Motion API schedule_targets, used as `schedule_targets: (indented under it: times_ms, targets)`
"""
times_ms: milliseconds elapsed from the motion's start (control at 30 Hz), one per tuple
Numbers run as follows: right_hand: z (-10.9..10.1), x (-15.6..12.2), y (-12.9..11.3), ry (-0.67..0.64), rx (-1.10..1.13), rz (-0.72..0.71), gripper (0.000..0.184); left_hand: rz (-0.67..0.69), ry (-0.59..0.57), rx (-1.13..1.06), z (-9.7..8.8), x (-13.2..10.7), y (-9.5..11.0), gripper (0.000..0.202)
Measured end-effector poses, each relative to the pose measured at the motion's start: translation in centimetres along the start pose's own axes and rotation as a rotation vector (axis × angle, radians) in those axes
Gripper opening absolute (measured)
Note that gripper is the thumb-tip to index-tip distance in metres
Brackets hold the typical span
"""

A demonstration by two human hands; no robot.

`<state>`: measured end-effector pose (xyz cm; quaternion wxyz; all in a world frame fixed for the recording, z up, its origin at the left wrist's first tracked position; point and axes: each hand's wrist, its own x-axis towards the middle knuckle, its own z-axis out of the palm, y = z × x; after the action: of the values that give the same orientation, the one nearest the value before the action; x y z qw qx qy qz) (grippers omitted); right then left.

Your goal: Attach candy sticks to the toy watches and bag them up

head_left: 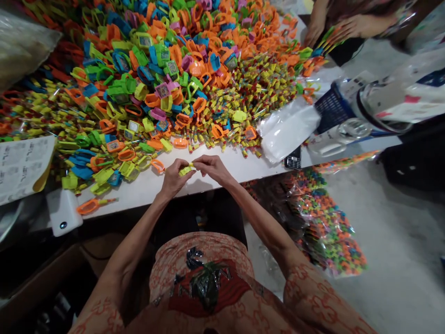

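My left hand and my right hand meet over the near edge of the white table. Both are pinched on one small yellow-green plastic toy piece held between their fingertips. Just beyond them spreads a big heap of toy watch straps in orange, green, blue, yellow and pink. A patch of small yellow candy tubes lies to the right of that heap.
Clear plastic bags and a black phone lie at the table's right end. A blue basket stands further right. Another person's hands work at the far corner. A bag of filled packets sits on the floor. A white box and printed paper lie at the left.
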<state>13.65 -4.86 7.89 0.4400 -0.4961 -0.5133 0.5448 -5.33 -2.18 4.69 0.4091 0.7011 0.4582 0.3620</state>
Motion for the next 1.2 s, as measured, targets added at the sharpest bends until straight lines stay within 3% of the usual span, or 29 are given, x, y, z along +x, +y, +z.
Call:
schedule_targets:
  times_ms: [367,733,833,1033,1100,1200]
  targets:
    - [0.4,-0.2,0.0,-0.021,-0.093,-0.101,0.036,0.172,-0.051,0.059,-0.5,-0.7,-0.6,0.026]
    - [0.9,-0.1,0.6,-0.044,-0.071,-0.007,0.03,0.256,-0.12,0.169,-1.3,-0.9,-1.1,0.02]
    - [0.3,0.2,0.4,-0.14,-0.072,0.018,0.024,0.269,-0.214,0.219,-1.5,-1.2,-1.1,0.019]
    - [-0.2,1.5,1.1,-0.519,-0.029,0.144,0.03,0.2,-0.455,0.276,-3.4,-1.7,-1.3,0.024]
    - [0.3,2.4,1.9,-0.462,-0.034,0.163,0.037,0.14,-0.444,0.426,-4.9,-1.4,-1.5,0.023]
    - [1.2,4.6,2.8,-0.14,-0.28,0.135,0.041,0.073,-0.25,0.779,-7.2,0.2,-1.7,0.024]
